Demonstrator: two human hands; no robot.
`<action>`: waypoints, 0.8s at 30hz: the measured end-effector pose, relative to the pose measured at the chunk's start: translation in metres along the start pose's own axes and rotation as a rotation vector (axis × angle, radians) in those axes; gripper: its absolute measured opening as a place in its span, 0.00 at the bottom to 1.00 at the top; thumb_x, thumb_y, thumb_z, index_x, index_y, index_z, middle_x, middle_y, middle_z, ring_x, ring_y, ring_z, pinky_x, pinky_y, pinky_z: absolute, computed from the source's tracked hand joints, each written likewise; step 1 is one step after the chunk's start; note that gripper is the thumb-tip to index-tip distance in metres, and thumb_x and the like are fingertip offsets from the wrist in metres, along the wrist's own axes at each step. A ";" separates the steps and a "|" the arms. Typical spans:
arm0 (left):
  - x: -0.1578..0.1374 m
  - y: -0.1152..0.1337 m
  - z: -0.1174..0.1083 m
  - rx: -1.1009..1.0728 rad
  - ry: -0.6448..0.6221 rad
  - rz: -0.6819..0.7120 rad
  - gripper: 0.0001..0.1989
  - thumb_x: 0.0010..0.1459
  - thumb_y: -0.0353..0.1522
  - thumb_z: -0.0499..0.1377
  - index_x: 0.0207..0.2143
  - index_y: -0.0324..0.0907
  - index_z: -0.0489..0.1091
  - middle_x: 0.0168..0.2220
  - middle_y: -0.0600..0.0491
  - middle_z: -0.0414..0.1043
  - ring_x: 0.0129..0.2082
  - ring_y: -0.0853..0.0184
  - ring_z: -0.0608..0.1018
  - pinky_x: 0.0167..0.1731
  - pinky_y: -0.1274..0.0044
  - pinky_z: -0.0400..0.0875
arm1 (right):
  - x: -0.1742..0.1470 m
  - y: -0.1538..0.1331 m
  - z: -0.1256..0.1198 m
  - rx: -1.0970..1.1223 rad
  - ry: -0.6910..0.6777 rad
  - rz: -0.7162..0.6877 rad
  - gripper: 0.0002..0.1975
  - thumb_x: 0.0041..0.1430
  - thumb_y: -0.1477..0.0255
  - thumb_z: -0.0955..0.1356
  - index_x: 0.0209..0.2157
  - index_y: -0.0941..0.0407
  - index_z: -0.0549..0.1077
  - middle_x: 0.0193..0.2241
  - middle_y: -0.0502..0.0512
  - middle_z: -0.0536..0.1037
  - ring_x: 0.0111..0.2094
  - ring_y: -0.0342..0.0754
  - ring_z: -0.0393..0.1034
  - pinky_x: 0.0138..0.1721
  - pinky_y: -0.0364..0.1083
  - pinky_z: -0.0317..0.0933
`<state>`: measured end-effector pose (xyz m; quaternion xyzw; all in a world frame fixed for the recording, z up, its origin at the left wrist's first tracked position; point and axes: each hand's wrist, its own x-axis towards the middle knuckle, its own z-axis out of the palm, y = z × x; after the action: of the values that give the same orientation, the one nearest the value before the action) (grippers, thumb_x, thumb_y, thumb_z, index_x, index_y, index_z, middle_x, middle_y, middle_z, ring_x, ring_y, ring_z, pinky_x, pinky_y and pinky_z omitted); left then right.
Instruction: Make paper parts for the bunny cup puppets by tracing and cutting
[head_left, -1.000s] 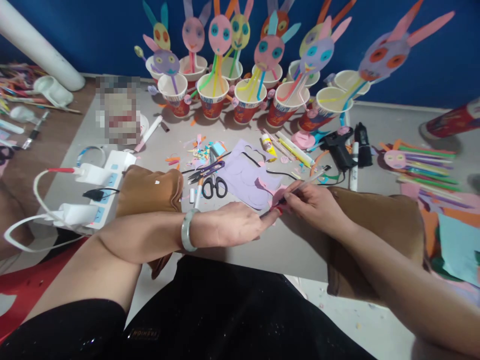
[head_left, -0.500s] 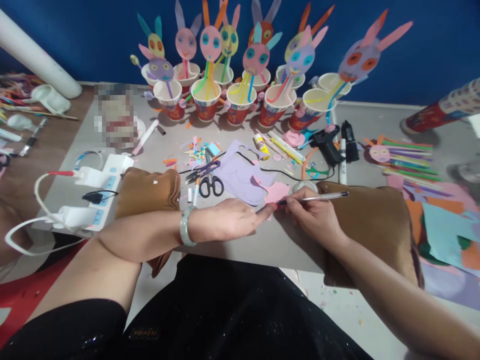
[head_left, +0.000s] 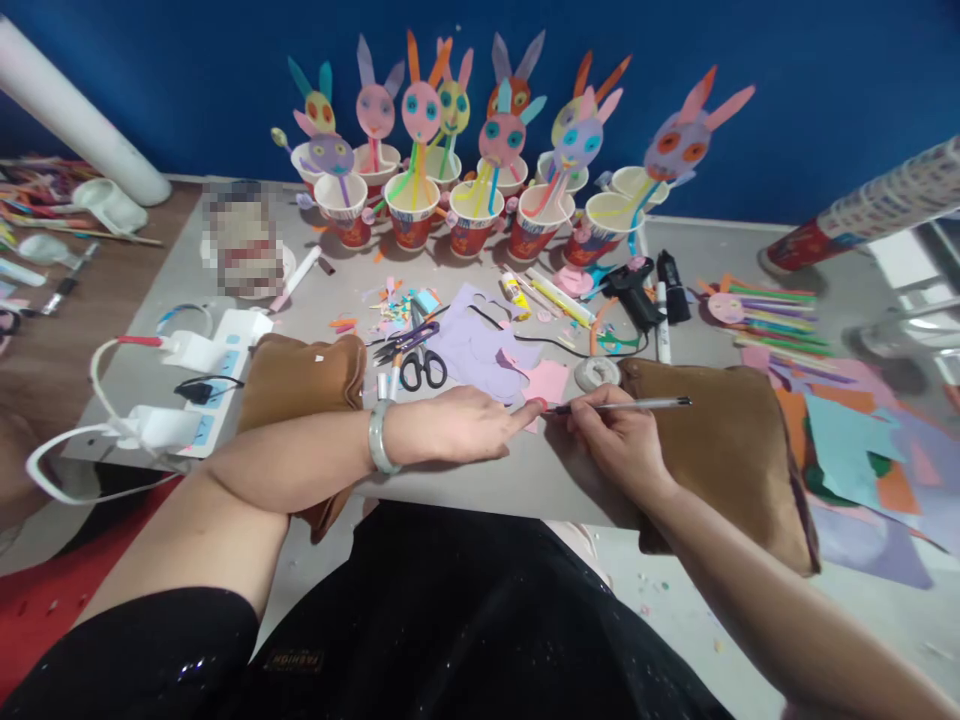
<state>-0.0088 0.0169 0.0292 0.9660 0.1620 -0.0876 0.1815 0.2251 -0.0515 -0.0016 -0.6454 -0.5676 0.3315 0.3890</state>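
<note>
My right hand [head_left: 619,430] is closed around a slim pen [head_left: 652,403] with a clear barrel, its dark tip pointing left at the pink paper [head_left: 546,382]. With the index finger stretched out and the others curled, my left hand [head_left: 465,425] presses down a small red-pink piece [head_left: 541,404] at the paper's lower edge. The two hands nearly meet there, fingertip beside pen tip. Cut purple paper [head_left: 480,345] lies just behind. Black-handled scissors [head_left: 423,370] and purple-handled thread snips [head_left: 409,342] rest beyond my left hand. A roll of white tape [head_left: 598,374] sits behind my right hand.
Paper cups [head_left: 476,215] bearing rabbit-faced figures line the blue wall. A glue gun [head_left: 634,290], glue stick [head_left: 515,294] and markers lie mid-table. Brown cushions [head_left: 712,440] flank my arms. A power strip [head_left: 225,375] stands left; coloured sheets [head_left: 851,450] lie right.
The camera view has shifted slightly, moving the cups and right-hand items left in the picture. Both hands keep nearly the same pose at the pink paper, the pen still held.
</note>
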 end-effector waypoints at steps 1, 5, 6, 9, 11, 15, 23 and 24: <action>0.000 -0.001 -0.002 -0.003 -0.009 0.000 0.36 0.69 0.36 0.55 0.72 0.31 0.44 0.41 0.42 0.80 0.39 0.58 0.81 0.31 0.73 0.66 | -0.002 0.001 0.001 0.029 0.049 0.010 0.14 0.62 0.66 0.69 0.23 0.52 0.68 0.13 0.44 0.68 0.15 0.43 0.64 0.18 0.44 0.58; -0.001 -0.003 -0.014 -0.032 -0.045 0.019 0.34 0.69 0.36 0.55 0.71 0.35 0.47 0.47 0.41 0.79 0.42 0.58 0.81 0.33 0.73 0.67 | -0.009 -0.002 0.000 0.160 0.221 -0.063 0.12 0.65 0.59 0.68 0.33 0.52 0.71 0.18 0.45 0.73 0.15 0.43 0.64 0.16 0.43 0.58; 0.000 -0.004 -0.017 -0.041 -0.049 0.021 0.33 0.69 0.36 0.55 0.71 0.36 0.48 0.48 0.41 0.79 0.43 0.58 0.80 0.34 0.73 0.67 | -0.011 -0.004 0.000 0.163 0.224 -0.105 0.12 0.67 0.58 0.67 0.38 0.52 0.73 0.20 0.46 0.75 0.16 0.43 0.66 0.18 0.44 0.61; 0.001 -0.008 -0.021 -0.075 -0.059 0.016 0.29 0.69 0.36 0.56 0.68 0.38 0.54 0.48 0.43 0.79 0.44 0.59 0.80 0.36 0.74 0.67 | -0.015 -0.011 -0.004 -0.012 0.149 -0.216 0.14 0.70 0.59 0.64 0.48 0.52 0.74 0.30 0.51 0.81 0.23 0.45 0.73 0.30 0.47 0.71; 0.003 -0.011 -0.021 -0.094 -0.041 0.023 0.25 0.69 0.37 0.55 0.65 0.40 0.57 0.49 0.44 0.78 0.44 0.60 0.80 0.37 0.74 0.67 | -0.015 -0.013 -0.006 -0.215 0.072 -0.290 0.13 0.69 0.61 0.66 0.47 0.52 0.76 0.36 0.55 0.82 0.31 0.47 0.77 0.39 0.50 0.73; 0.006 -0.018 -0.018 -0.072 0.061 0.008 0.22 0.70 0.38 0.55 0.61 0.37 0.61 0.47 0.42 0.79 0.42 0.59 0.80 0.37 0.74 0.68 | -0.004 -0.013 -0.006 -0.483 -0.049 -0.438 0.15 0.65 0.62 0.69 0.49 0.53 0.75 0.43 0.60 0.82 0.43 0.55 0.77 0.47 0.54 0.72; 0.012 -0.021 -0.017 -0.033 0.105 0.077 0.11 0.68 0.35 0.57 0.48 0.44 0.76 0.38 0.50 0.81 0.35 0.64 0.80 0.33 0.77 0.65 | 0.012 -0.014 0.006 -0.630 -0.187 -0.534 0.15 0.64 0.68 0.68 0.51 0.55 0.75 0.46 0.63 0.81 0.47 0.57 0.75 0.48 0.54 0.70; 0.013 -0.021 -0.017 -0.039 0.099 0.100 0.11 0.68 0.35 0.57 0.47 0.45 0.78 0.38 0.50 0.81 0.34 0.65 0.80 0.32 0.77 0.64 | 0.012 -0.012 0.007 -0.633 -0.201 -0.530 0.14 0.64 0.69 0.68 0.51 0.55 0.75 0.45 0.63 0.81 0.46 0.57 0.76 0.47 0.53 0.70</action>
<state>-0.0019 0.0456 0.0347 0.9723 0.1240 -0.0274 0.1964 0.2148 -0.0378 0.0060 -0.5291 -0.8229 0.0905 0.1862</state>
